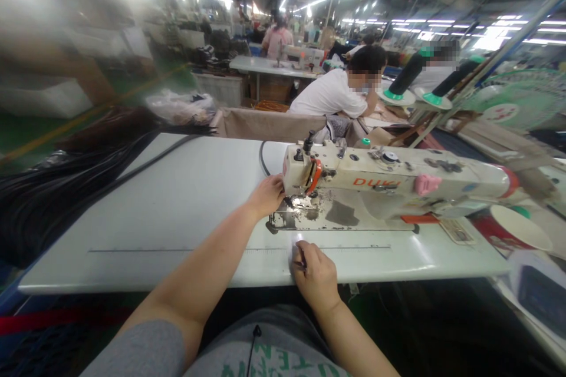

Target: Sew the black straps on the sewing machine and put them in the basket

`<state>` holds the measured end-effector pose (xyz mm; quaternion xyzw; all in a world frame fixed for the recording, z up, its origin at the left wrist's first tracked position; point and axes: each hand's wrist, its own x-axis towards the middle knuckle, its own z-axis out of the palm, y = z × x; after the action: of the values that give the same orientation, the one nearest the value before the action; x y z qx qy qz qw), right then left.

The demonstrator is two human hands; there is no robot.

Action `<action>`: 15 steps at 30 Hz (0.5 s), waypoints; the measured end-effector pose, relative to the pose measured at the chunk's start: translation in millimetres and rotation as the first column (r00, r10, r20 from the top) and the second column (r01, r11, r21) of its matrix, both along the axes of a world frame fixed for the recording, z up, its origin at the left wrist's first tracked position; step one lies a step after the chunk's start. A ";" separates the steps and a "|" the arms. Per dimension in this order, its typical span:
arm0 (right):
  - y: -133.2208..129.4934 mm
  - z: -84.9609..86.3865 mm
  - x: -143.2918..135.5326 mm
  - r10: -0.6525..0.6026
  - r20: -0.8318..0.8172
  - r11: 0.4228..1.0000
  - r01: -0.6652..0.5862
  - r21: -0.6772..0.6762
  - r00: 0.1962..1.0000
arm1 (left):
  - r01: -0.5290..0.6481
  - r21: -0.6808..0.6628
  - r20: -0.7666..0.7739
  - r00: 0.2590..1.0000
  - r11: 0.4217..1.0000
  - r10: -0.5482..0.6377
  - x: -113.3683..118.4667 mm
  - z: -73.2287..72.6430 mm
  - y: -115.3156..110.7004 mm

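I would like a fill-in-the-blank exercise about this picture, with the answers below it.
The wearer's left hand is beside the needle end of the ____ machine. The machine's large lettering is ____. The thread on both tall spools is ____. The wearer's hand nearer the front edge of the table is the ____ one.
Missing words: sewing; orange; black; right.
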<state>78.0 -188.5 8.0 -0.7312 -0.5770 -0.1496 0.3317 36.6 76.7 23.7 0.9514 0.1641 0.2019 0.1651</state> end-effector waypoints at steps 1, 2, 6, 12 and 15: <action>-0.2 -0.2 0.0 0.000 0.000 1.000 0.000 -0.001 1.000 | -0.003 -0.008 0.000 1.000 1.000 0.003 -1.2 -0.6 0.5; -0.5 -0.3 -0.1 0.000 0.003 1.000 0.000 -0.001 1.000 | 0.000 -0.016 -0.003 1.000 1.000 0.000 -2.1 -1.1 1.4; -1.2 0.2 -0.5 -0.004 0.017 1.000 0.004 -0.007 1.000 | 0.036 -0.045 -0.007 0.999 0.998 -0.037 -2.7 -0.4 6.9; -1.0 3.6 -1.6 -0.007 0.039 1.000 0.007 -0.001 0.999 | 0.028 -0.071 -0.008 1.000 0.997 -0.029 -8.7 5.5 5.9; -0.9 3.7 -1.8 -0.010 0.041 1.000 0.010 -0.003 0.999 | -0.037 -0.080 -0.017 0.999 0.996 0.036 -17.6 8.1 -2.5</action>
<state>76.2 -189.4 11.7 -0.7315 -0.5802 -0.1652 0.3178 19.0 74.2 31.8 0.9423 0.1906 0.1907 0.1983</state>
